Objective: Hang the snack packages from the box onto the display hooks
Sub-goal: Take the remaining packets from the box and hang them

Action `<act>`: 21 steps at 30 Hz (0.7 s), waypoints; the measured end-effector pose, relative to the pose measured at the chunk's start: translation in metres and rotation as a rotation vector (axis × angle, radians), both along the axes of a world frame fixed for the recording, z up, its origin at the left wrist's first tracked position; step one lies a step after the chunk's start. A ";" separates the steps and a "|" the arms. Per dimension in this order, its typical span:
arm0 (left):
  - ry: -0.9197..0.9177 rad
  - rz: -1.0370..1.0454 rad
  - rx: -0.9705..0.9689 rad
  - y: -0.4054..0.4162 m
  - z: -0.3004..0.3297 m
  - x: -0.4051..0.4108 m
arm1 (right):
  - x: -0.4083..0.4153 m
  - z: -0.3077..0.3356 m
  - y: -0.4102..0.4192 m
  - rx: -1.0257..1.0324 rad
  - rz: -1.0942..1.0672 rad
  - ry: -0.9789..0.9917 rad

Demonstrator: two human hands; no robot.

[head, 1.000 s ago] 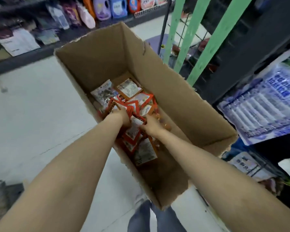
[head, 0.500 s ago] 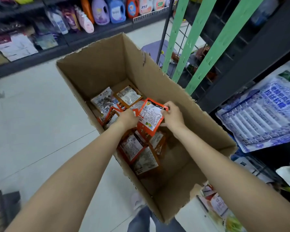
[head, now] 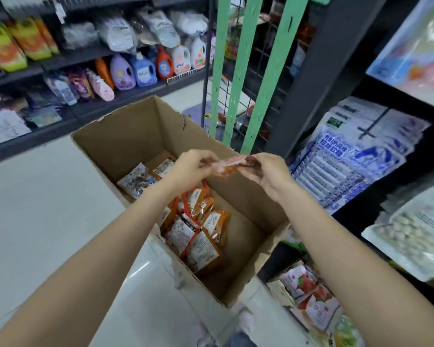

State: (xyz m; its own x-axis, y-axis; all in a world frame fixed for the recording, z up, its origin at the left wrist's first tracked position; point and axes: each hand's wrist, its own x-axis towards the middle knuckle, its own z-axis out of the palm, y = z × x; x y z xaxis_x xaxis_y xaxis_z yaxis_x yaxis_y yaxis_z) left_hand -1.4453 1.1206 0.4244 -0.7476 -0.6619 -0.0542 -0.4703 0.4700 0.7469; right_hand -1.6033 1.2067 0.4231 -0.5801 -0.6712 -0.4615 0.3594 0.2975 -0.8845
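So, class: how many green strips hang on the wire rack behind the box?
3. They hang side by side: the left strip, the middle strip and the right strip. More may hang out of sight past the frame.

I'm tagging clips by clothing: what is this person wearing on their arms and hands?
Nothing shows on either. The left hand and right hand are bare: no gloves, rings or watch visible. Both forearms are bare up to the frame edge, with no sleeve in view.

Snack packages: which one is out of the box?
The blurred package pinched between left hand and right hand above the box; the others lie inside.
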 end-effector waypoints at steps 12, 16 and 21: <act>0.360 -0.083 -0.104 0.062 0.124 -0.090 | -0.057 0.129 0.111 -0.227 0.007 0.866; 0.651 -0.134 0.024 0.118 0.170 -0.145 | -0.085 0.164 0.174 -0.323 -0.060 0.864; 0.699 -0.308 0.072 0.194 0.203 -0.212 | -0.125 0.198 0.252 -0.271 -0.287 0.970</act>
State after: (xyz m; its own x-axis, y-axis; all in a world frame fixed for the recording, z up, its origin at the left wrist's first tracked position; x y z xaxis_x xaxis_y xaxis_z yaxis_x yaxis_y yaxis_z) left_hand -1.6569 1.3145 0.6270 -0.7739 -0.4313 0.4637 0.2668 0.4420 0.8564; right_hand -1.7279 1.4591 0.6208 -0.7749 -0.4614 0.4321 -0.5142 0.0623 -0.8554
